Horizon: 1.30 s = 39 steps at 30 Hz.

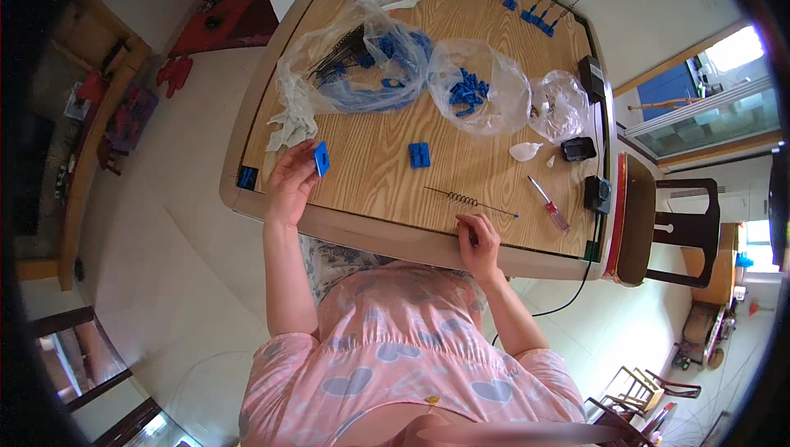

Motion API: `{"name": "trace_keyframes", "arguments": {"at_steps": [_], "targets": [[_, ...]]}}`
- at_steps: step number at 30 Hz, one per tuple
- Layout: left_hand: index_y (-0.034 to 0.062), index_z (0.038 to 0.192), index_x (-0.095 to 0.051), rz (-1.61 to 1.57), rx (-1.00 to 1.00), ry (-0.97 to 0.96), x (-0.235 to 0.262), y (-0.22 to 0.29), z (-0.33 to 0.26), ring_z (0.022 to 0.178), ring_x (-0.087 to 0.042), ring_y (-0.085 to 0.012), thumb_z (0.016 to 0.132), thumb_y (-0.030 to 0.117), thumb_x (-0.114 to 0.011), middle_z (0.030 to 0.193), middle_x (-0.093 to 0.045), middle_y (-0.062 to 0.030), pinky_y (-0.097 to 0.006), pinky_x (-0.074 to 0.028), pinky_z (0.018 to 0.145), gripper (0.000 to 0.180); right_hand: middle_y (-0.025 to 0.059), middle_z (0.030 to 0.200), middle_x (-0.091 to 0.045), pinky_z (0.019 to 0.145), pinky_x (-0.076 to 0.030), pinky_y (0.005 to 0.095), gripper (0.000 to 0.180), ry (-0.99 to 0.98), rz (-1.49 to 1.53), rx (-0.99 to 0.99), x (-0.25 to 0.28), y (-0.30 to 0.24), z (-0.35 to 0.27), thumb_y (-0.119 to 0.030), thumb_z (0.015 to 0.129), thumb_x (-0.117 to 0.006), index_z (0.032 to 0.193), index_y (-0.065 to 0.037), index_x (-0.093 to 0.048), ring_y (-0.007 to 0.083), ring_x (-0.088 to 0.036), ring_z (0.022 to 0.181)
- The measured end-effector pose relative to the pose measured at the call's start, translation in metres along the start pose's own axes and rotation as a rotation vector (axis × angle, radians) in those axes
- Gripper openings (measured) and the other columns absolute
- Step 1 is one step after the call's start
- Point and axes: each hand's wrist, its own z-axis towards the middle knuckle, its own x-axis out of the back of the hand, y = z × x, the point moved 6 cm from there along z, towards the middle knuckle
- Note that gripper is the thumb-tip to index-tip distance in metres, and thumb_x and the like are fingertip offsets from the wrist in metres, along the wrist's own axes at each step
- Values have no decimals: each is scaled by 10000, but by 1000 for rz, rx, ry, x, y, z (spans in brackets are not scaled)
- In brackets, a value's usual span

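A wooden table [378,159] with a pale grained top and a rounded rim fills the upper middle of the frame. Across its upper part three crinkled clear plastic bags are spread: the largest bag [354,60], upper left of centre, holds dark wire pieces and blue parts; a middle bag [477,85] holds a heap of small blue blocks; a smaller bag [559,105] lies to its right. Finished blue pieces with wire stems [535,6] are laid in a row near the top edge.

The left hand [290,183], at the table's left rim, is closed around a small flat blue plastic block [321,158], pinched between thumb and fingertips and held just above the wood. The right hand [477,241] rests at the lower rim, its fingers curled; something thin and dark seems to be held in them, but this cannot be told for sure.

Just above the right hand a thin wire spring [471,200], coiled in its middle with straight ends, lies on the wood. A second blue block [419,155] lies at centre, and a screwdriver [548,204] with a clear red handle to the right.
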Motion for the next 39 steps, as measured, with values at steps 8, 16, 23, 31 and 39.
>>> {"name": "trace_keyframes", "arguments": {"at_steps": [8, 16, 23, 31, 39], "targets": [[31, 1239, -546, 220, -197, -12, -9, 11, -1, 1032, -595, -155, 837, -47, -622, 1119, -626, -64, -282, -482, 880, 417, 142, 825, -592, 613, -485, 341, 179, -28, 29, -21, 0, 0, 0, 35, 814, -582, 977, -12, -640, 292, -601, 708], [70, 1220, -559, 1224, -496, 125, -13, 11, -1, 1032, -594, -257, 772, -10, -701, 1131, -595, -104, -317, -501, 833, 478, 139, 840, -594, 625, -487, 347, 169, -13, 9, 6, 1, -4, 3, 19, 819, -580, 974, -14, -638, 294, -601, 724], [87, 1214, -563, 1307, -482, 207, -1, 11, -9, 1090, -551, -295, 722, 41, -759, 1137, -571, -107, -382, -455, 923, 532, 144, 843, -605, 647, -495, 358, 170, -14, 19, -17, 1, 1, 1, 20, 810, -592, 969, -16, -640, 305, -613, 756], [98, 1233, -556, 1342, -466, 203, 2, 12, -6, 1002, -554, -266, 684, 92, -803, 1023, -598, -80, -381, -465, 868, 601, 152, 860, -611, 663, -501, 358, 174, -11, 15, -8, 1, -1, 2, 24, 813, -595, 976, -16, -641, 312, -618, 767], [104, 1246, -540, 1354, -440, 170, 3, 16, -10, 974, -551, -258, 675, 145, -822, 1030, -584, -78, -398, -467, 840, 638, 110, 785, -584, 554, -442, 275, 172, 20, 29, 60, 2, -4, 3, 57, 826, -552, 968, 3, -634, 195, -558, 623]]}}
